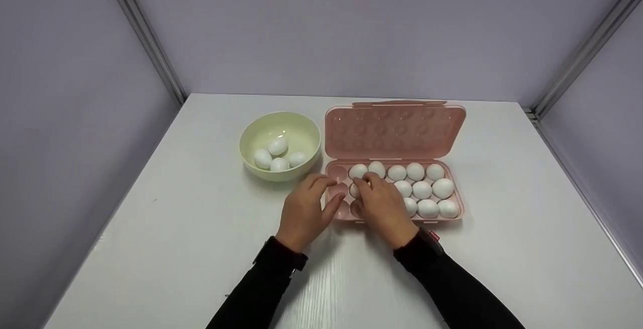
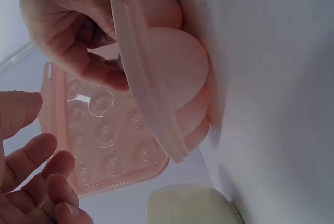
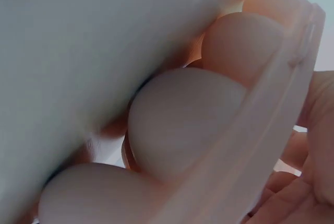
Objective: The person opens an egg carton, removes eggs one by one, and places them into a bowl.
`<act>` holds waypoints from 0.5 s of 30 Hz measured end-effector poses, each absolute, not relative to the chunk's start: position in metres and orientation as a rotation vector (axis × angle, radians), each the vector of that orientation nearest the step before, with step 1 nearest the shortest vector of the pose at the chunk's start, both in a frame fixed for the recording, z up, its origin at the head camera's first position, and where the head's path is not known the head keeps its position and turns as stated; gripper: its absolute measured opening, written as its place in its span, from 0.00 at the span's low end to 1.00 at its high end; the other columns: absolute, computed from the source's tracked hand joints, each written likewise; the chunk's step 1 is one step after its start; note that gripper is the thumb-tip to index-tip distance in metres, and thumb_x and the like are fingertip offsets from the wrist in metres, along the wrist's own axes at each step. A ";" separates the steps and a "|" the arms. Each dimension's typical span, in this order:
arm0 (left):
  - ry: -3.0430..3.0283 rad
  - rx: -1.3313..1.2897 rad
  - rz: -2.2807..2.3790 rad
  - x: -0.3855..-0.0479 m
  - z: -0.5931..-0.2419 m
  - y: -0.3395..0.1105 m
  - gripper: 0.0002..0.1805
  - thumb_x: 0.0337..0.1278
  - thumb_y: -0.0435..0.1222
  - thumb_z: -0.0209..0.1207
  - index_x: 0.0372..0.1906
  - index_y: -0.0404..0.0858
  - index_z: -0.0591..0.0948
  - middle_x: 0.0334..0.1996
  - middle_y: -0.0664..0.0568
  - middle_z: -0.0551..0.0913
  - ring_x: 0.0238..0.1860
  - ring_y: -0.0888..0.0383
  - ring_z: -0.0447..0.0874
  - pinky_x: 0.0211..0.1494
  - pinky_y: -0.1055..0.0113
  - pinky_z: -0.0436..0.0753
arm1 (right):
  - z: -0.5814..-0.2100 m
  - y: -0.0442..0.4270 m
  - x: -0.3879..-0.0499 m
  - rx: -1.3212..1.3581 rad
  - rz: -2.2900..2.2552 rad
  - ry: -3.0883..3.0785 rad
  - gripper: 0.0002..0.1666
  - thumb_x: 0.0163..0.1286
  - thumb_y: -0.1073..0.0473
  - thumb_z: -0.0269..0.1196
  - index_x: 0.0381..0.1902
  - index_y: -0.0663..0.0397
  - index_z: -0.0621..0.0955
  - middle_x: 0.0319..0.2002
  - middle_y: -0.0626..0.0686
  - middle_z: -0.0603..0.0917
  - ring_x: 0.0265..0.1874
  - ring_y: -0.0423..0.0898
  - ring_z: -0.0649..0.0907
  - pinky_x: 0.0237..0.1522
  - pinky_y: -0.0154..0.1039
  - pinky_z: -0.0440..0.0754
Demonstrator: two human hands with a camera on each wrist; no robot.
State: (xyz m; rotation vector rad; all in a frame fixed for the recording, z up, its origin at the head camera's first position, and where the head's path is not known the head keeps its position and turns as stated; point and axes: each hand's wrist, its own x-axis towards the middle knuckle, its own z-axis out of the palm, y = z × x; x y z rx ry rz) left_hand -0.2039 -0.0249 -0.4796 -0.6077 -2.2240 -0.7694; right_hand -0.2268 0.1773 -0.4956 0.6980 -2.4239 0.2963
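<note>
A pink egg carton (image 1: 458, 196) stands with its lid (image 1: 392, 130) raised at the back and several white eggs (image 1: 422, 190) in its cups. My right hand (image 1: 387, 211) reaches over the carton, thumb and fingertips around an egg (image 1: 353, 190) in the middle row, second column from the left. At the carton's left end my left hand (image 1: 301, 216) has its fingers relaxed and apart, holding nothing. The three leftmost cups (image 1: 337, 173) hold no egg. In the left wrist view, the right fingers (image 2: 104, 72) dip behind the carton rim; some cups are hidden by the right hand.
Left of the carton, a pale green bowl (image 1: 280, 175) holds several white eggs (image 1: 278, 146). Its side is close to the carton's left end. Grey-white panels (image 1: 321, 32) enclose the white table (image 1: 191, 208) at the back and sides.
</note>
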 end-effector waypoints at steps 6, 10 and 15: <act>-2.217 -0.637 -0.733 -0.205 -0.485 -0.025 0.15 0.61 0.42 0.75 0.48 0.40 0.87 0.45 0.51 0.89 0.46 0.54 0.91 0.49 0.60 0.89 | -0.498 0.174 -0.230 0.670 0.207 -2.399 0.29 0.47 0.63 0.79 0.49 0.57 0.84 0.40 0.58 0.88 0.32 0.58 0.86 0.33 0.51 0.85; -2.211 -0.642 -0.729 -0.205 -0.487 -0.025 0.15 0.61 0.42 0.75 0.48 0.41 0.87 0.45 0.52 0.89 0.46 0.54 0.91 0.48 0.61 0.89 | -0.496 0.174 -0.232 0.655 0.219 -2.431 0.29 0.44 0.63 0.79 0.47 0.55 0.83 0.36 0.56 0.88 0.30 0.58 0.85 0.32 0.52 0.84; -2.210 -0.631 -0.750 -0.205 -0.491 -0.026 0.15 0.61 0.42 0.75 0.48 0.40 0.87 0.45 0.51 0.89 0.47 0.54 0.91 0.49 0.61 0.89 | -0.493 0.177 -0.232 0.614 0.308 -2.491 0.26 0.53 0.63 0.79 0.50 0.58 0.83 0.40 0.59 0.90 0.37 0.59 0.89 0.40 0.54 0.86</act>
